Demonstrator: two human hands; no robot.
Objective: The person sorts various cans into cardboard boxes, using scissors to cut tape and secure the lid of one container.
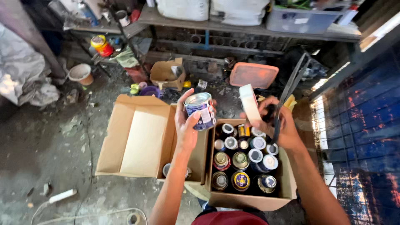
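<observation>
While we crouched over the box of tins, our left hand was wrapped round a blue-labelled tin, fingers clamped on its side, holding it up just above the box's left edge. Our right hand gripped a white tape roll on edge, with black scissors tucked in the same fist. Beside it lay an open carton, and an orange lid sat further back on the dirty floor
</observation>
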